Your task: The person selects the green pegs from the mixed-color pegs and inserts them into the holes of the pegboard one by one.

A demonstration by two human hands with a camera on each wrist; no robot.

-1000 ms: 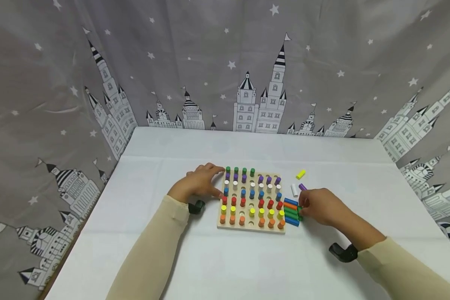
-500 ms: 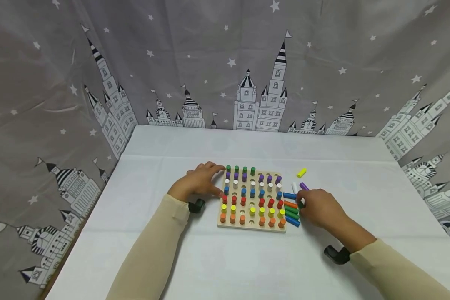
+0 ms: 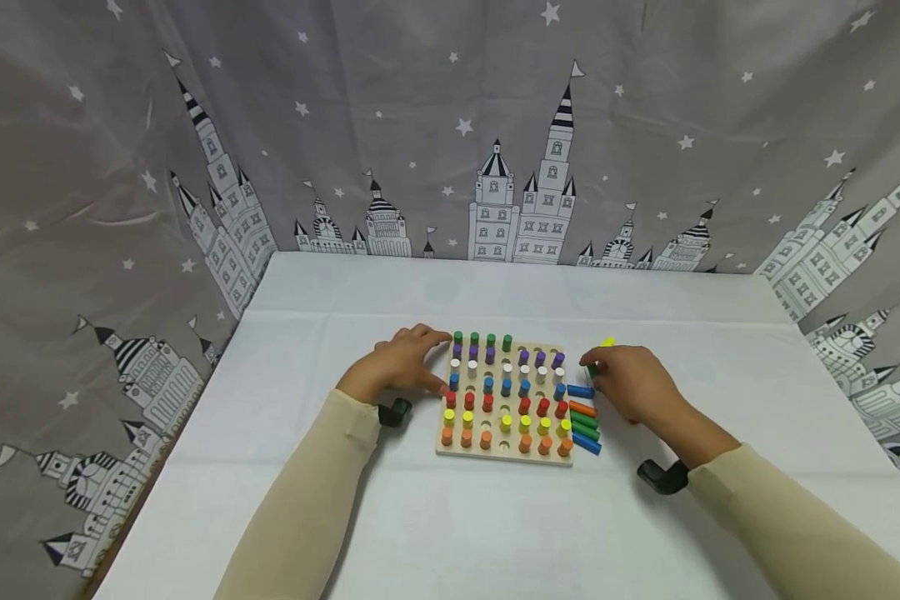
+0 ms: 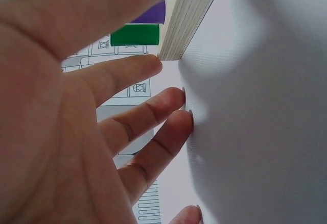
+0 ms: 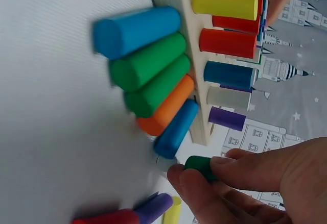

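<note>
A wooden pegboard [image 3: 504, 457] with rows of coloured pegs lies mid-table. Thumb and index finger of my left hand [image 3: 401, 362] touch its left edge, spread apart; in the left wrist view the other fingers extend near the white cloth. My right hand [image 3: 637, 383] pinches a green peg [image 5: 198, 167] between thumb and fingers, just right of the board's far right part. Loose pegs lie along the board's right side: a blue peg [image 3: 581, 391], an orange peg [image 3: 582, 409], two green pegs [image 5: 148, 61] and another blue peg [image 3: 587, 444].
Beyond the right hand lies a yellow peg [image 3: 607, 342], partly covered. The right wrist view also shows a purple peg [image 5: 155, 207], a red peg [image 5: 107, 218] and a pale peg [image 5: 164, 163]. A grey castle-print curtain [image 3: 390, 125] stands behind the white table [image 3: 390, 525].
My right hand has moved up and left with the green peg, now covering the purple and white loose pegs in the head view. The upper blue peg has shifted from the row. Left hand stays put.
</note>
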